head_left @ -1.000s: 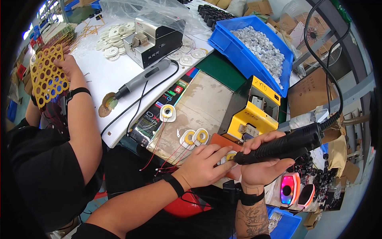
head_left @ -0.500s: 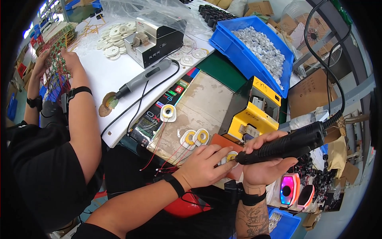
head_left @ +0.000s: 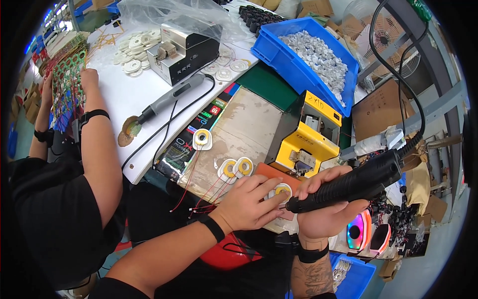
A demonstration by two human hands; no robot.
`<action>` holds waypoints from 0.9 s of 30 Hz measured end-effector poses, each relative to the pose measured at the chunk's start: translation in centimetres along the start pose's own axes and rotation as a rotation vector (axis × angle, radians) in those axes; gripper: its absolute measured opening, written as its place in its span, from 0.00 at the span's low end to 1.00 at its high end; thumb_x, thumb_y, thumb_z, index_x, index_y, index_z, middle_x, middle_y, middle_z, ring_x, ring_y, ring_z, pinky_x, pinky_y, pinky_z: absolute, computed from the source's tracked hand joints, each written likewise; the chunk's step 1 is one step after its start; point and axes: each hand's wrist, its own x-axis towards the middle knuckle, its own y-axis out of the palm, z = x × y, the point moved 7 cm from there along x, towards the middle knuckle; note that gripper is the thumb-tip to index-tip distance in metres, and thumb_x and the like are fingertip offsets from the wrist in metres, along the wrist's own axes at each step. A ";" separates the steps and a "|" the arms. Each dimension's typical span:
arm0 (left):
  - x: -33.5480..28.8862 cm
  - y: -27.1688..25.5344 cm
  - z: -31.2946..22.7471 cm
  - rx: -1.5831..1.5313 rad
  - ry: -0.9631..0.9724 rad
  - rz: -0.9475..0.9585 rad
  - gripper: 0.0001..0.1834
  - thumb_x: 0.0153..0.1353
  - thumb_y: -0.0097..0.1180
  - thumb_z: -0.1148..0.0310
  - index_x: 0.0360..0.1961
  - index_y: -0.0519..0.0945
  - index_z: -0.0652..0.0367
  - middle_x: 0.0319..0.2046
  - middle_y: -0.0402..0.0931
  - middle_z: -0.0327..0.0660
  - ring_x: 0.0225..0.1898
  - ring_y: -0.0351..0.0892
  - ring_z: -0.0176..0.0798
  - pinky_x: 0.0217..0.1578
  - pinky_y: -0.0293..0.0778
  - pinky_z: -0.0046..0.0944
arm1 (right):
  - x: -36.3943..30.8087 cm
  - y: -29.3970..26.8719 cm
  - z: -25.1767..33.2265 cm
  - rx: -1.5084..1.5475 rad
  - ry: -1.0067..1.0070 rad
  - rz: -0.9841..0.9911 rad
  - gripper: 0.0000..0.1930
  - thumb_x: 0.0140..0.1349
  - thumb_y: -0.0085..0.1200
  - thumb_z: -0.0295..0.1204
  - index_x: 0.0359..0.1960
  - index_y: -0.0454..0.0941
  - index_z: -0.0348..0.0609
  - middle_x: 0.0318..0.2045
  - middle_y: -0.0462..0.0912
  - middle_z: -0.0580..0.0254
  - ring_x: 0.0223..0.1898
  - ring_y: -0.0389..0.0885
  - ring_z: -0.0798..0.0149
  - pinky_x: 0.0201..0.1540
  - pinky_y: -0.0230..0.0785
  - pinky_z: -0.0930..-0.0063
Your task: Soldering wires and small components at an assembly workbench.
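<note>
My right hand (head_left: 323, 217) is wrapped round a black electric screwdriver (head_left: 348, 183), with a cable running up from its back end. The screwdriver's front end points left, beside a white disc with a yellow ring (head_left: 281, 190) on an orange pad (head_left: 265, 171). My left hand (head_left: 249, 203) holds this disc down with its fingertips; part of the disc is hidden beneath them. Left of my fingers lie two similar discs (head_left: 235, 168) side by side, trailing thin red wires. Another such disc (head_left: 201, 140) sits farther off on the worn board (head_left: 239, 124).
A yellow-and-black machine (head_left: 306, 137) stands behind the pad. Beyond it is a blue bin (head_left: 264, 50) of small white parts. A grey-handled tool (head_left: 169, 99) and a silver-black machine (head_left: 186, 52) occupy the white table. At left, another person's hands (head_left: 89, 82) hold wired green circuit boards.
The screwdriver's front end has drawn back off the disc to its near side. My left fingers have shifted, showing more of the disc. The other person has raised the green boards.
</note>
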 end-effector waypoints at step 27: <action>0.1 -0.1 -0.1 0.010 0.000 0.036 0.22 0.56 0.67 0.56 0.52 0.84 0.45 0.55 0.77 0.38 0.52 0.76 0.42 0.45 0.70 0.43 | -0.7 0.3 1.4 -0.080 -0.080 0.006 0.45 0.59 0.39 0.79 0.43 0.62 0.42 0.28 0.72 0.56 0.25 0.75 0.61 0.31 0.72 0.67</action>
